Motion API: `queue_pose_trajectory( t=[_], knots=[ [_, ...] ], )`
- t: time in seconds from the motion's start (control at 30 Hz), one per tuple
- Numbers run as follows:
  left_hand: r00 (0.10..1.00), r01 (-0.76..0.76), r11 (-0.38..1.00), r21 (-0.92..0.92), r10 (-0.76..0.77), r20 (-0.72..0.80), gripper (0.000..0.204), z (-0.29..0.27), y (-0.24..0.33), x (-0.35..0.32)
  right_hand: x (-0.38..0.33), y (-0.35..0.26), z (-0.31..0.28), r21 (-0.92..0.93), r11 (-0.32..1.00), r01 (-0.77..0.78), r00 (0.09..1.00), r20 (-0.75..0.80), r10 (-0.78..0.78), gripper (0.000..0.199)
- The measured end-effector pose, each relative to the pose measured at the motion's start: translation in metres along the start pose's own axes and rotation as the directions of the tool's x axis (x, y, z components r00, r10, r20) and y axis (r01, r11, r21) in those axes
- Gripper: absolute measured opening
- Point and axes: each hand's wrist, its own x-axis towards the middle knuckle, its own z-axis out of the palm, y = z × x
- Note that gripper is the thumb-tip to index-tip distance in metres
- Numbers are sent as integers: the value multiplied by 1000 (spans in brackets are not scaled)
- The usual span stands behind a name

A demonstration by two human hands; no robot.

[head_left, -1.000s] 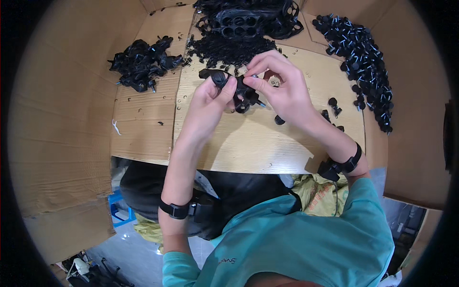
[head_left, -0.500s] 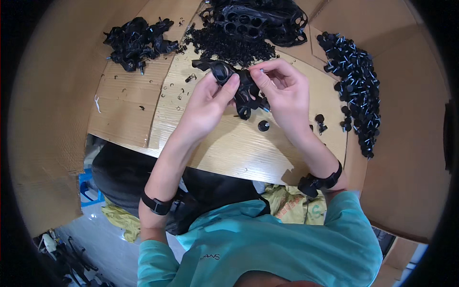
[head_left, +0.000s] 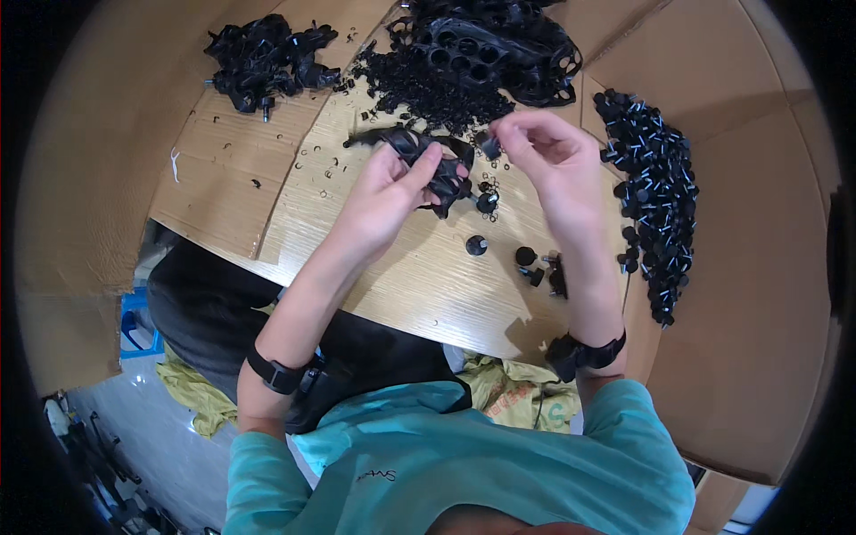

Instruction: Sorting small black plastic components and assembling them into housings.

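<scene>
Over the middle of the table, my left hand (head_left: 392, 189) is closed around a limp black rubber sheet (head_left: 406, 143) with holes in it. A black-headed screw (head_left: 486, 203) pokes out at the sheet's right edge, just beyond the fingers. To the right and apart from the sheet, my right hand (head_left: 557, 165) pinches a small black round-headed screw (head_left: 489, 145) between thumb and fingertips; its shank is mostly hidden. Below the hands a single black-headed screw (head_left: 477, 245) rests on the wood, and a few more black-headed screws (head_left: 526, 257) lie beside my right forearm.
Along the right side runs a long pile of black-headed screws (head_left: 660, 187). At the back are a heap of small black scraps (head_left: 437, 98) and larger perforated black sheets (head_left: 553, 53). Another black rubber clump (head_left: 259, 67) lies far left on cardboard (head_left: 214, 196). Cardboard walls enclose the table (head_left: 392, 285).
My right hand has moved right, away from the black sheet, with a black-headed screw now showing in its pinch. My left hand still grips the sheet. The whole view has shifted slightly.
</scene>
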Motion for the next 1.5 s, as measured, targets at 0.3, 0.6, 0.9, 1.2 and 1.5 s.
queue_pose_trajectory(
  t=[0.3, 0.6, 0.9, 1.2, 1.5],
  knots=[
    [997, -60, 952, -300, 73, 33, 24, -14, 10, -7, -1, 6, -23, -820, 483, 306, 903, 411, 126, 22],
    [969, -245, 959, -141, 238, -65, 19, 7, 11, -16, -22, -7, 21, -436, 875, 213, 954, 286, -89, 29],
    [970, -214, 905, 368, 242, -29, 17, 9, 20, -29, -23, -22, 8, -540, 721, 434, 893, 363, -266, 22],
    [988, -144, 989, 32, 145, -53, 18, 16, 22, -33, -12, -31, -6, -69, 998, -1, 943, 331, 24, 14],
    [985, -22, 909, 416, 92, -149, 19, -20, 43, -19, -12, -62, -71, -743, 664, 86, 919, 317, 235, 14]
  ],
)
